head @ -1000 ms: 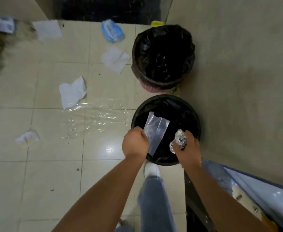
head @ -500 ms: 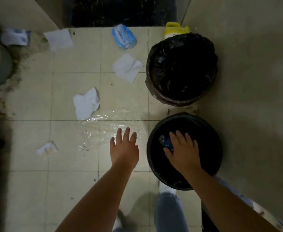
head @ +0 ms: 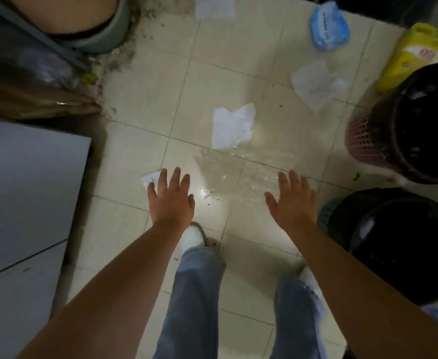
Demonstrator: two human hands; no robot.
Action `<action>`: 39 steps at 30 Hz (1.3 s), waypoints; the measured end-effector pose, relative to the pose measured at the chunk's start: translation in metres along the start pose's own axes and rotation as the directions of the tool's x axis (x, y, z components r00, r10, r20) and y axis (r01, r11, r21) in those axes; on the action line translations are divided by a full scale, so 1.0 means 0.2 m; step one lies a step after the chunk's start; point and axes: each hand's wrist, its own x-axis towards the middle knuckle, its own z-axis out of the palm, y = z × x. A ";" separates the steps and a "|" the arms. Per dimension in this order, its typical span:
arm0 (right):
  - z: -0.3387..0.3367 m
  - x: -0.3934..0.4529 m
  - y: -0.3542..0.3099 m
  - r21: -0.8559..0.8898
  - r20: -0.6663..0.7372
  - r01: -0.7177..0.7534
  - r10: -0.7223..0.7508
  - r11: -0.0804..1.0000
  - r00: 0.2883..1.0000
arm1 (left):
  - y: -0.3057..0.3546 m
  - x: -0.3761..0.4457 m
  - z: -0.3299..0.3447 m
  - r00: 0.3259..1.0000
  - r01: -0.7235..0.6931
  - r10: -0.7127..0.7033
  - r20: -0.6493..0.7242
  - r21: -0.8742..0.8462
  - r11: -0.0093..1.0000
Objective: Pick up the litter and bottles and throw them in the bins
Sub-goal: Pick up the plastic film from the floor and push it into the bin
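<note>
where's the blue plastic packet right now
In the head view, the blue plastic packet lies on the floor tiles at the top right, just left of the yellow bottle and above a crumpled white tissue, far beyond both open hands.

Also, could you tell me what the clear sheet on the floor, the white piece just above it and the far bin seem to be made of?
The clear sheet looks like thin glossy plastic film: see-through, wrinkled, glinting. The white piece looks like matte paper or tissue, creased with a ragged edge. The far bin seems to be pink plastic mesh, lined with a shiny black plastic bag.
</note>
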 end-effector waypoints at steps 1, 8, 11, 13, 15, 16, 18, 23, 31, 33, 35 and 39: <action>0.04 0.03 -0.08 -0.001 0.016 0.001 -0.001 1.000 1.000 | -0.08 0.04 0.03 1.000 0.005 -0.005 -0.004 -0.001 1.000; 0.37 0.36 -0.41 -0.158 0.117 0.157 -0.139 0.975 0.983 | -0.41 0.38 0.42 0.979 0.153 -0.142 0.145 -0.067 0.986; 0.58 0.60 -0.49 -0.246 0.164 0.247 -0.210 0.937 0.964 | -0.48 0.59 0.65 0.968 0.209 -0.192 0.159 -0.100 0.973; 0.74 0.77 -0.55 -0.289 0.179 0.279 -0.235 0.916 0.955 | -0.52 0.75 0.82 0.967 0.226 -0.206 0.151 -0.128 0.966; 0.90 0.93 -0.60 -0.295 0.173 0.279 -0.235 0.914 0.956 | -0.56 0.91 0.96 0.968 0.230 -0.211 0.135 -0.138 0.963; 0.97 1.00 -0.62 -0.287 0.172 0.275 -0.233 0.918 0.957 | -0.58 0.98 1.03 0.968 0.233 -0.216 0.129 -0.138 0.963; 1.10 1.12 -0.65 -0.276 0.171 0.260 -0.219 0.925 0.961 | -0.61 1.11 1.15 0.971 0.225 -0.212 0.112 -0.114 0.968; 1.24 1.24 -0.66 -0.235 0.074 0.238 -0.227 0.942 0.971 | -0.65 1.21 1.32 0.984 0.179 -0.179 0.004 0.008 0.984; 1.06 1.02 -0.56 -0.008 0.101 0.236 -0.234 0.972 0.967 | -0.55 1.00 1.15 0.999 0.008 -0.012 0.035 0.110 0.994; 0.96 0.88 -0.53 0.075 0.020 0.221 -0.223 0.972 0.975 | -0.48 0.87 1.02 0.999 -0.037 0.035 0.020 0.073 0.997; 0.83 0.69 -0.45 0.221 -0.007 0.081 -0.081 0.972 0.997 | -0.36 0.73 0.84 0.996 -0.092 0.092 0.007 0.013 0.996; 0.51 0.30 -0.23 0.467 0.013 -0.185 0.203 0.864 0.979 | -0.08 0.45 0.40 0.952 -0.306 0.306 -0.009 -0.059 0.950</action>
